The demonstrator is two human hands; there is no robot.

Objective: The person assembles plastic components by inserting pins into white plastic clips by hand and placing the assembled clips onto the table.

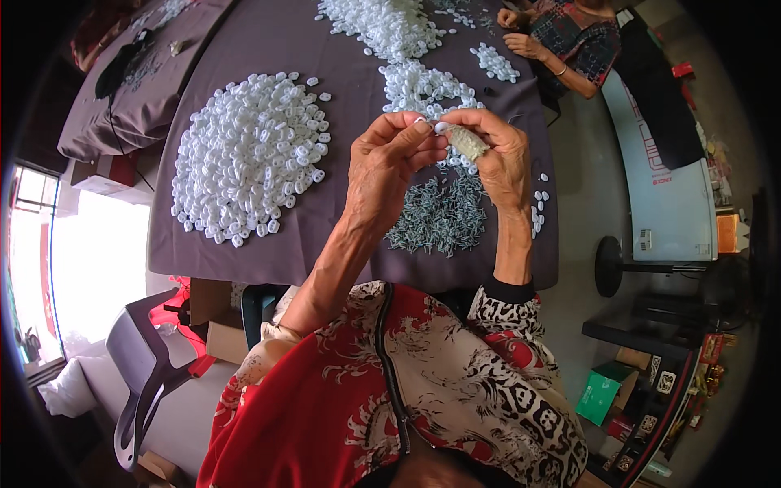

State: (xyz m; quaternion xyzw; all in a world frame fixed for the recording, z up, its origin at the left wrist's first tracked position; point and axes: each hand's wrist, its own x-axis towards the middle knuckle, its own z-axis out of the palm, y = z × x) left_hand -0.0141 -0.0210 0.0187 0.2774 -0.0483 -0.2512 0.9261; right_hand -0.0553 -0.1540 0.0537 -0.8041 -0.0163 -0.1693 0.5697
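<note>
Both my hands are raised over the dark-covered table, fingertips nearly meeting. My left hand (388, 159) is closed in a pinch, with a bit of a small white plastic piece showing at the fingertips. My right hand (503, 159) is closed too, pinching a rounded white plastic piece (442, 128). A rough beige wrapping (466, 142) lies along the right hand's thumb side; whether it is worn or held I cannot make out. Below the hands spreads a pile of small grey nails or screws (439, 218). Loose white plastic pieces (419, 85) lie just beyond my fingers.
A large heap of white oval pieces (250, 154) covers the table's left part. Another white heap (382, 28) lies at the far side. A co-worker's hands (521, 37) are at the far right, near a small white pile (495, 63). A grey chair (142, 366) stands lower left.
</note>
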